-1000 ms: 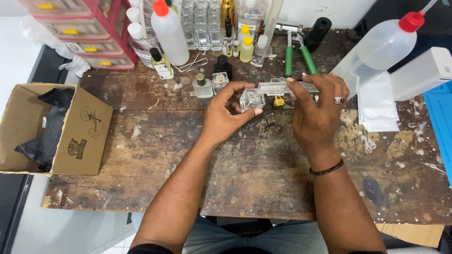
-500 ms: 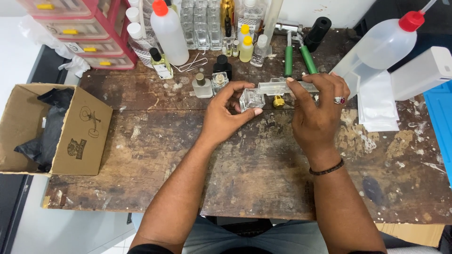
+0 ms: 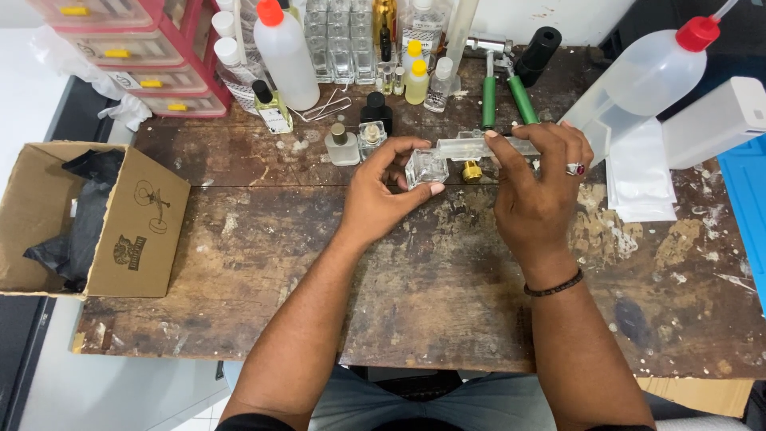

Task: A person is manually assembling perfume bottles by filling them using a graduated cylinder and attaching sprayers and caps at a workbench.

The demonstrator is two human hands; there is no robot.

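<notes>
My left hand [image 3: 387,191] grips a small square clear glass bottle [image 3: 424,168] between thumb and fingers, just above the worn wooden table [image 3: 319,263]. My right hand [image 3: 538,187] holds a clear plastic syringe [image 3: 479,147] lying sideways, its tip pointing left over the bottle's mouth. A ring sits on one right finger and a dark bracelet on that wrist. A small gold cap [image 3: 471,171] lies on the table between the two hands.
An open cardboard box [image 3: 120,231] with black material stands at the left. Red drawers [image 3: 152,72], squeeze bottles with red caps [image 3: 283,52] [image 3: 650,72], small perfume bottles [image 3: 359,136], green-handled pliers [image 3: 507,92] and plastic bags [image 3: 638,172] crowd the back edge.
</notes>
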